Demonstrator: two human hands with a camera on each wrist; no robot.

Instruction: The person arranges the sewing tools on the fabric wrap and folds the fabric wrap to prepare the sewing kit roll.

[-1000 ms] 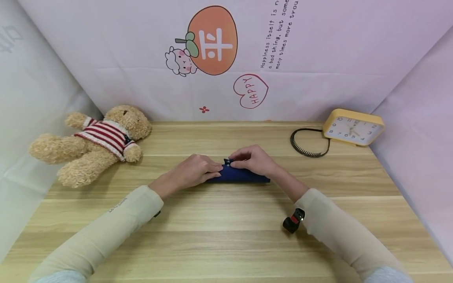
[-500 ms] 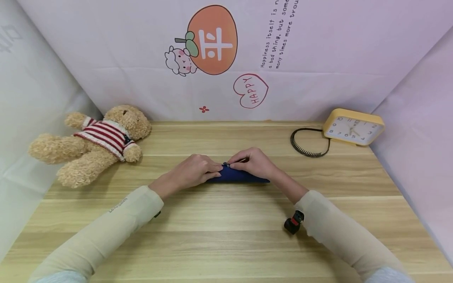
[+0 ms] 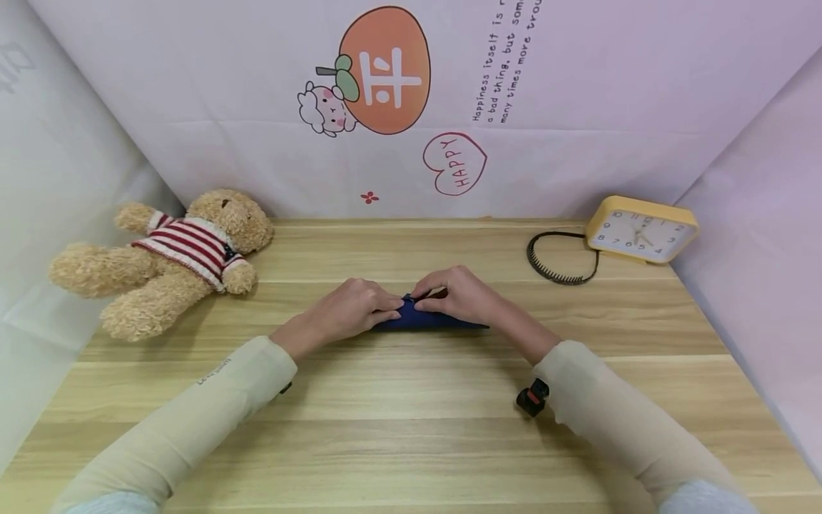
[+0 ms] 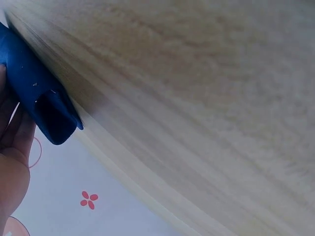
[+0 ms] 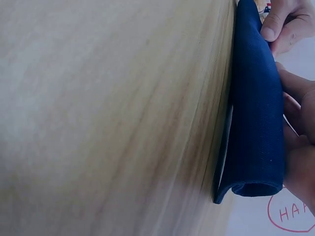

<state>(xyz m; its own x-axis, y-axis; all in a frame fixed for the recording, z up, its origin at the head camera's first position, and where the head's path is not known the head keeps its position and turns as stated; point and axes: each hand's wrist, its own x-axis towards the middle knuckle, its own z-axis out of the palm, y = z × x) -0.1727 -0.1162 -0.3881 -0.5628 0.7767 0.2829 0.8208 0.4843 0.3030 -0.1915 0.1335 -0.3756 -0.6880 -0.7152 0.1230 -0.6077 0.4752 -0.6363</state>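
A dark blue soft case (image 3: 437,318), rolled into a tube, lies across the table in the head view. My left hand (image 3: 362,308) holds its left part, fingers over the top and thumb on the front side. My right hand (image 3: 465,296) pinches the upper edge near the middle with thumb and index finger, close to the left fingertips. There a small tab (image 3: 408,297) shows between the two hands, mostly covered by fingers. The left wrist view shows one hollow end of the case (image 4: 56,115). In the right wrist view its other end (image 5: 258,189) is curled, with a loose edge along the table.
A teddy bear (image 3: 186,250) in a striped sweater lies at the back left. A black toothed headband (image 3: 559,275) and a yellow alarm clock (image 3: 642,228) are at the back right. White printed walls (image 3: 257,143) enclose the wooden table (image 3: 411,428).
A tab with a metal snap stood up between the hands earlier; it is now lower, its snap covered. The right hand has shifted slightly left. The left hand stays in place.
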